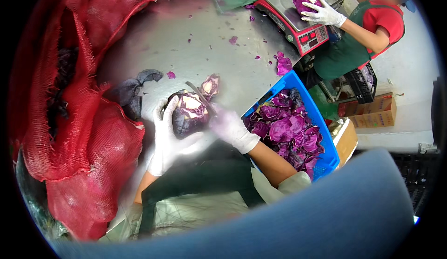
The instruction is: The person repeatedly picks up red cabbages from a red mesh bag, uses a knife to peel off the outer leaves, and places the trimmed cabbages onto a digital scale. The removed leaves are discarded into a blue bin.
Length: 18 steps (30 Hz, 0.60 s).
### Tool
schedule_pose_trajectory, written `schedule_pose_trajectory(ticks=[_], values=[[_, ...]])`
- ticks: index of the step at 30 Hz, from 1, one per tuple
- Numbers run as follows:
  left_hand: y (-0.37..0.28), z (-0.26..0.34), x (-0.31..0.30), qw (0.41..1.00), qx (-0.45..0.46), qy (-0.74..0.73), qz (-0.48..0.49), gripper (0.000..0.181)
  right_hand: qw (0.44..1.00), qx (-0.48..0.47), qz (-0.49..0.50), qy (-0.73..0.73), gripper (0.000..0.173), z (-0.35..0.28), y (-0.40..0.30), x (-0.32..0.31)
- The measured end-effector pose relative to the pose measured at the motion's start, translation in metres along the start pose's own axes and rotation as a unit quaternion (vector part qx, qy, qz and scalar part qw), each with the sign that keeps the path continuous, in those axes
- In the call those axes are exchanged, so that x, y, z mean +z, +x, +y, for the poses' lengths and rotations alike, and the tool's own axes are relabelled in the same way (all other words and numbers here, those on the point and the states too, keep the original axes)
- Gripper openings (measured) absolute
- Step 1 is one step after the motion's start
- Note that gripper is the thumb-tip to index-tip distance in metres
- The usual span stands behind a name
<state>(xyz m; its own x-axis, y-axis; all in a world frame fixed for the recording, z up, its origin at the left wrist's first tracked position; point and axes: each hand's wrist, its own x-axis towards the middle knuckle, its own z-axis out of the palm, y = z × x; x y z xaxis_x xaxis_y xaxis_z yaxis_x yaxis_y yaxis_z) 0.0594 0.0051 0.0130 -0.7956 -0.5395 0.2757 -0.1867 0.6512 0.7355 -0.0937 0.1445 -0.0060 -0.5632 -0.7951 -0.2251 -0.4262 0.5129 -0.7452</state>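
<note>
A red cabbage point(190, 117) rests before me with its pale cut stem side up. My left hand point(168, 136), in a white glove, grips it from the left, fingers over its top edge and thumb along the near side. In my gloved right hand point(232, 124) is a knife point(199, 93), its dark blade slanting up and left past the cabbage's right side. The handle is hidden in the blurred fingers. Just beyond the blade lies a cut-off cabbage stem piece point(210, 85) with pale flesh and purple leaf edges.
Red mesh sacks point(115, 154) crowd the left. Dark outer leaves point(131, 89) lie on the metal table point(167, 42). At right stands a blue plastic crate point(319, 119) of purple leaves. A co-worker's gloved hand point(326, 14) holds another cabbage point(303, 4) over a red scale point(297, 35).
</note>
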Motion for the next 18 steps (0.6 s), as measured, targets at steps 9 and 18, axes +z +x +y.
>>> schedule_pose_trajectory(ticks=[9, 18], values=[[-0.003, 0.006, 0.005, 0.999, 0.043, -0.003, 0.014, 0.093, 0.981, -0.133, 0.103, -0.096, 0.056, -0.001, -0.013, -0.013], [0.005, 0.001, 0.014, 0.99, 0.122, 0.074, -0.014, 0.072, 0.992, -0.098, 0.017, -0.081, 0.059, 0.031, 0.021, 0.002]])
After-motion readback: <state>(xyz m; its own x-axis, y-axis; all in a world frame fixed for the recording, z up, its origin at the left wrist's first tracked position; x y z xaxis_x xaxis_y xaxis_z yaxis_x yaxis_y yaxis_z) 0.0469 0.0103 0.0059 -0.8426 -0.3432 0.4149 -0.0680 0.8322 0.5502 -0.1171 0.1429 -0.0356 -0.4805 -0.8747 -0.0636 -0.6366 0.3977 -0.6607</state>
